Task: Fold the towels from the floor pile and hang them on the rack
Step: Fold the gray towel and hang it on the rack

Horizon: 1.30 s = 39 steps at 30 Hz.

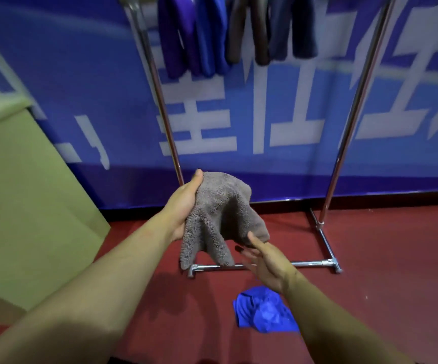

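Behind, blue banner (291,106) with large white characters along the wall; at left, pale green board (23,193) leaning; below, red floor (383,258)

It looked like a staged indoor work area, not a home. A large blue printed banner (304,106) with big white characters covered the back wall down to a dark baseboard. The floor (383,258) was dull red sheet flooring. A chrome garment rack (354,109) stood at the banner's foot, and a pale green panel (23,206) leaned at the left edge.
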Each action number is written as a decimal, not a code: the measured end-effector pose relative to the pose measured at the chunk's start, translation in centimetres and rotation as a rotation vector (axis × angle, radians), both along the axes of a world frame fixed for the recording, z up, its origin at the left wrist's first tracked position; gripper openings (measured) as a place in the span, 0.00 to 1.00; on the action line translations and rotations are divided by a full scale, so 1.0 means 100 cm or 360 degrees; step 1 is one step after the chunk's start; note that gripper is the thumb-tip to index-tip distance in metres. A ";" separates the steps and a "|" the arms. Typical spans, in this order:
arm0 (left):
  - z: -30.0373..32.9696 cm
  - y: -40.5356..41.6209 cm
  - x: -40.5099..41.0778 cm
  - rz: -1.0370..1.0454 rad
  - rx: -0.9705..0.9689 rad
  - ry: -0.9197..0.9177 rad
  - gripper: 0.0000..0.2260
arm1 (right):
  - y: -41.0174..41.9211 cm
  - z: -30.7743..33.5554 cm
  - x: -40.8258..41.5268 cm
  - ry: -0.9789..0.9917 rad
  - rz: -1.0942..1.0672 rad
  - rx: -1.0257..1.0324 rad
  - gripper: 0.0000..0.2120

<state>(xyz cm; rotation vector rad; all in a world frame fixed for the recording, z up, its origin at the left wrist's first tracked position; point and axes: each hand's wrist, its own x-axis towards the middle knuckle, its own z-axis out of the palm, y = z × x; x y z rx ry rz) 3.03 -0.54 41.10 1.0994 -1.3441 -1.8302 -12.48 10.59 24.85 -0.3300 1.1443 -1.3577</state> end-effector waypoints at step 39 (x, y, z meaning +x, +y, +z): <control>-0.104 -0.004 0.046 0.0603 -0.0192 0.0046 0.12 | 0.039 0.037 -0.078 0.1166 -0.0634 -0.0007 0.17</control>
